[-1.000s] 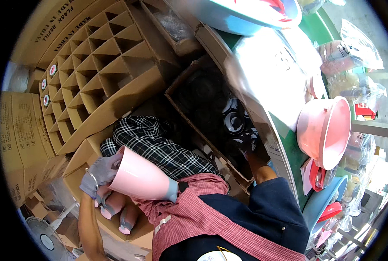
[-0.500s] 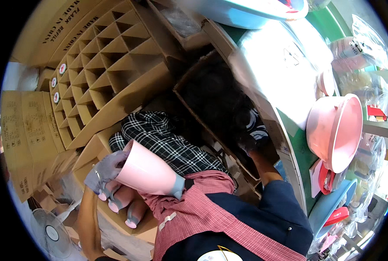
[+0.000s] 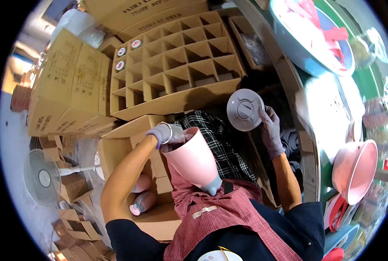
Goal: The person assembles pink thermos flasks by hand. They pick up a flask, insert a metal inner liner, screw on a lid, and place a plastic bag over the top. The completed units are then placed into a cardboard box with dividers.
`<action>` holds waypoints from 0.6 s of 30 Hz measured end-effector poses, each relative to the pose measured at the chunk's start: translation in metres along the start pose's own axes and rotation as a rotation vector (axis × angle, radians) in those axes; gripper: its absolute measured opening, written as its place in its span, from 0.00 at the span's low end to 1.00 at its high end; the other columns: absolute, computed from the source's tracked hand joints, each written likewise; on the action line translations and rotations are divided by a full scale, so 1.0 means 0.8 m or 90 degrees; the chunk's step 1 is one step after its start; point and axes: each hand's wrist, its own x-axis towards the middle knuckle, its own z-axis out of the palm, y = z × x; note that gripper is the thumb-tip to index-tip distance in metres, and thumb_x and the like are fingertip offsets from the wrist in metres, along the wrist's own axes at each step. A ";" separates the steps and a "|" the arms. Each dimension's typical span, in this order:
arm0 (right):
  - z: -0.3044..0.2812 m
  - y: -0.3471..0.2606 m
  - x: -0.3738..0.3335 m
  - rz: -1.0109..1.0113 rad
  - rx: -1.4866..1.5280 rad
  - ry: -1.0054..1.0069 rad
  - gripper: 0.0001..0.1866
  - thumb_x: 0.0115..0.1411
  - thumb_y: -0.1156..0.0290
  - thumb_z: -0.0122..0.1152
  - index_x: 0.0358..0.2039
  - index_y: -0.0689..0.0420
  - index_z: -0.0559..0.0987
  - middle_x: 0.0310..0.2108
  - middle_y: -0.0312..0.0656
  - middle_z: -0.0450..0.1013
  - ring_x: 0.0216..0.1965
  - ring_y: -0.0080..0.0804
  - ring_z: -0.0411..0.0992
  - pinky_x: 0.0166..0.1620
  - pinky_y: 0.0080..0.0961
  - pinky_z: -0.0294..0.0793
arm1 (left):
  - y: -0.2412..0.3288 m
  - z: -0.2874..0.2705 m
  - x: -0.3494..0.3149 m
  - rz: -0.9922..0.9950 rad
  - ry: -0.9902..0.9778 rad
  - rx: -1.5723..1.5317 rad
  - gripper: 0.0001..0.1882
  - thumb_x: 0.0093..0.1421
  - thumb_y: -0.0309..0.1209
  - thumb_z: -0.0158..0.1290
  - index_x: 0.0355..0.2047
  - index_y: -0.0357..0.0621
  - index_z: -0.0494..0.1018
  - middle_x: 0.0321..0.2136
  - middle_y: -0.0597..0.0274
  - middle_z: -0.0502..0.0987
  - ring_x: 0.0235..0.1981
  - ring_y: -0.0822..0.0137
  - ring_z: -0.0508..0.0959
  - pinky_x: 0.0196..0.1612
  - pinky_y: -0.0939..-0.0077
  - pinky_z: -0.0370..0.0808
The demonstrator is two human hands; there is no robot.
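My left hand [image 3: 167,134], in a grey glove, grips the rim of a pink flask body [image 3: 193,155], some fingers inside its open end. The body tilts over my lap, wide end up and grey spout end down against my apron. In my gloved right hand [image 3: 271,131] is a round grey base cap [image 3: 245,109], pinched at its edge, with a ringed centre facing me. The cap is apart from the flask body, to its upper right. Two pink-and-grey pieces [image 3: 142,202] lie in the open carton [image 3: 152,226] by my left forearm.
A large divided carton [image 3: 176,93] stands ahead, a few cells holding round-topped items. Closed cartons [image 3: 67,82] and a fan [image 3: 43,178] are at left. Along the right runs a green-topped bench with a blue basin [image 3: 290,48] of pink parts and a pink tub [image 3: 353,172].
My right hand has come up out of the dark box with the grey base cap. My left hand still holds the flask body, now more upright. The whole view has swung.
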 end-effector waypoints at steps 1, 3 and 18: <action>0.014 -0.008 0.004 0.005 0.004 -0.019 0.20 0.62 0.60 0.61 0.46 0.62 0.73 0.39 0.37 0.72 0.39 0.22 0.70 0.45 0.22 0.72 | -0.043 0.006 0.030 0.067 -0.031 0.010 0.28 0.59 0.58 0.49 0.39 0.46 0.80 0.27 0.58 0.81 0.27 0.64 0.80 0.30 0.65 0.75; 0.039 -0.018 0.014 0.016 0.008 -0.054 0.20 0.62 0.60 0.62 0.47 0.62 0.73 0.38 0.37 0.72 0.39 0.24 0.71 0.44 0.24 0.74 | -0.074 0.020 0.027 0.324 0.127 -0.052 0.24 0.56 0.52 0.56 0.45 0.49 0.75 0.25 0.61 0.79 0.23 0.66 0.77 0.27 0.64 0.72; 0.141 -0.037 0.035 0.145 0.185 -0.207 0.20 0.64 0.59 0.57 0.49 0.61 0.70 0.44 0.44 0.71 0.44 0.35 0.74 0.46 0.37 0.78 | -0.067 0.082 0.038 0.493 0.349 0.045 0.25 0.62 0.47 0.47 0.47 0.39 0.74 0.34 0.44 0.79 0.37 0.42 0.78 0.43 0.54 0.74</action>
